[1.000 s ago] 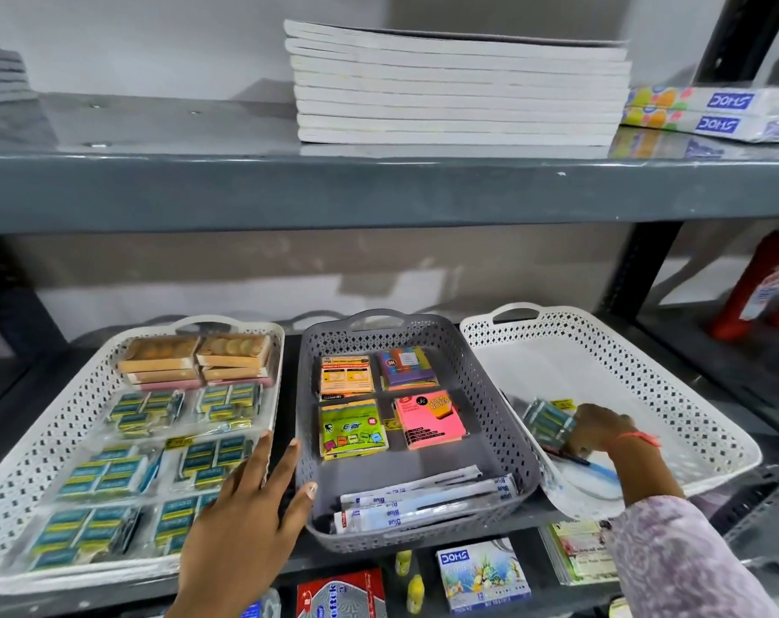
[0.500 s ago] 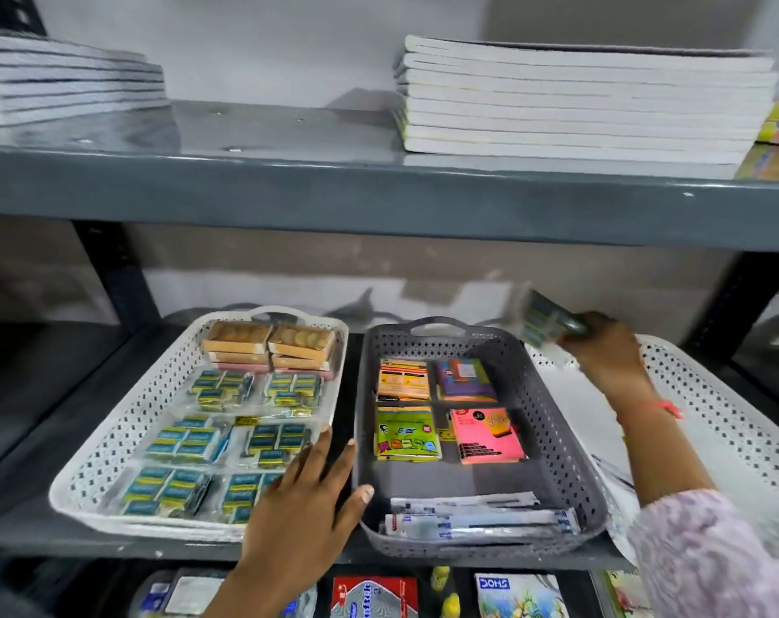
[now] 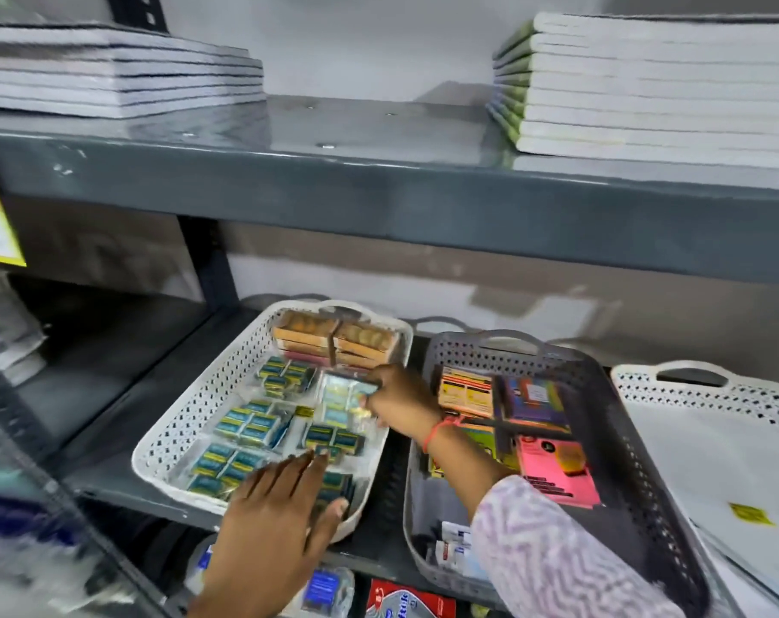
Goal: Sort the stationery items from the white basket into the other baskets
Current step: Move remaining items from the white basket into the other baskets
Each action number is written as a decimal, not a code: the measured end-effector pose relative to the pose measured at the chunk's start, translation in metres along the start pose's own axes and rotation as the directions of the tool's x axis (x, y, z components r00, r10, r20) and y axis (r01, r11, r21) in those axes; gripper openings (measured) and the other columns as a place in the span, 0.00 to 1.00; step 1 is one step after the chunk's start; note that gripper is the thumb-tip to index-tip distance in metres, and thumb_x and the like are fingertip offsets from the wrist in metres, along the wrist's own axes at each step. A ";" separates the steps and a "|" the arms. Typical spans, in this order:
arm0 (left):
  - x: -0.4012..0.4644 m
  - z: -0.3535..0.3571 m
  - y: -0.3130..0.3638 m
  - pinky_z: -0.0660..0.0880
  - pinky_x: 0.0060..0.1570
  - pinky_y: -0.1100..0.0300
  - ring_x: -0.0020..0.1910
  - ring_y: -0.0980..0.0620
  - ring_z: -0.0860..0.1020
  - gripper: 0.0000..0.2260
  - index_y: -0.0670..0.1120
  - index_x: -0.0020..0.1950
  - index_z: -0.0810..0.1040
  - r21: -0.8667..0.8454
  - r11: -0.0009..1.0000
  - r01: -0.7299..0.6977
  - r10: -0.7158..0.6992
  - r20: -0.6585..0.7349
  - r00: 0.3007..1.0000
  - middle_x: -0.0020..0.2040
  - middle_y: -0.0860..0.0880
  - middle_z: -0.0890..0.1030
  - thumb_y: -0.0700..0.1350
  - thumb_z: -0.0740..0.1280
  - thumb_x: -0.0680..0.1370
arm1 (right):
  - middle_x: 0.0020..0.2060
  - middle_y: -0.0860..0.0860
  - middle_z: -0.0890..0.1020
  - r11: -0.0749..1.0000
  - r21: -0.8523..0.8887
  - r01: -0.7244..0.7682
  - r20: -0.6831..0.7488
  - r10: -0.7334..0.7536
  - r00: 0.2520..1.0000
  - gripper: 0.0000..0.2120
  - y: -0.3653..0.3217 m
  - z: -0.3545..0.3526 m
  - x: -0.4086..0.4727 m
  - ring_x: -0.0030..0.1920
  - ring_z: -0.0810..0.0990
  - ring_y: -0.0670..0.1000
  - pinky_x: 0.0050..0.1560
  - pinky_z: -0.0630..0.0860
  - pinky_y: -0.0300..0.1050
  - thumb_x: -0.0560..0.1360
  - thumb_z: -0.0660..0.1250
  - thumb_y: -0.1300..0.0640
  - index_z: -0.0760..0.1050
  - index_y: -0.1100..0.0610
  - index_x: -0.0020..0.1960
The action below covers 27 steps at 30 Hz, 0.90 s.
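Observation:
My right hand (image 3: pixel 398 401) reaches across into the left white basket (image 3: pixel 187 421) and grips a clear-wrapped pack of small blue-green boxes (image 3: pixel 345 396) just above the packs lying there. That basket holds several such packs and tan boxes (image 3: pixel 334 341) at its far end. My left hand (image 3: pixel 276 524) rests flat, fingers apart, on the basket's near right corner. The grey basket (image 3: pixel 610 417) in the middle holds sticky-note pads, partly hidden by my right forearm. At the far right stands the source white basket (image 3: pixel 708 394), with a small yellow label inside.
A grey metal shelf edge (image 3: pixel 378 202) runs overhead with stacks of notebooks (image 3: pixel 646 82) on it. A shelf upright (image 3: pixel 209 265) stands behind the left basket. More packaged goods lie on the lower shelf (image 3: pixel 405 599) beneath the baskets.
My right hand lifted the pack out of the right white basket, carried it leftward over the grey basket, and now holds it over the left white basket. The view swung left.

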<state>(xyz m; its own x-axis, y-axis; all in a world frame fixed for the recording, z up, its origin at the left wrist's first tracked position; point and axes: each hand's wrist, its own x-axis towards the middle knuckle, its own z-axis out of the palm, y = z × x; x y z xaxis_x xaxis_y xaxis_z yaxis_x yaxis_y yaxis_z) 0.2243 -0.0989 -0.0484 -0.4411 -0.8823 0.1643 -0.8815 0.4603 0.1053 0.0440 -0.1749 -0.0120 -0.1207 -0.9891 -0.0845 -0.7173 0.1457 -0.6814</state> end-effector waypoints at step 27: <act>-0.003 0.005 0.009 0.63 0.50 0.56 0.44 0.47 0.81 0.29 0.43 0.54 0.79 0.008 0.998 0.063 -0.063 -0.064 0.996 0.47 0.45 0.83 0.57 0.43 0.78 | 0.66 0.60 0.72 0.760 -0.599 0.251 0.236 -0.132 0.963 0.23 -0.008 0.043 -0.009 0.69 0.62 0.61 0.67 0.63 0.58 0.75 0.62 0.55 0.66 0.58 0.68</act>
<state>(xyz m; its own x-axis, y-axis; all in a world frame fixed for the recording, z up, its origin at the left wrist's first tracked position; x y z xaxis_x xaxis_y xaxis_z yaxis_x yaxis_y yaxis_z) 0.2170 -0.0931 -0.0533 -0.3734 -0.9013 0.2195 -0.9090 0.4028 0.1076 0.0802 -0.1686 -0.0373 0.1404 -0.9767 -0.1626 -0.9868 -0.1246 -0.1038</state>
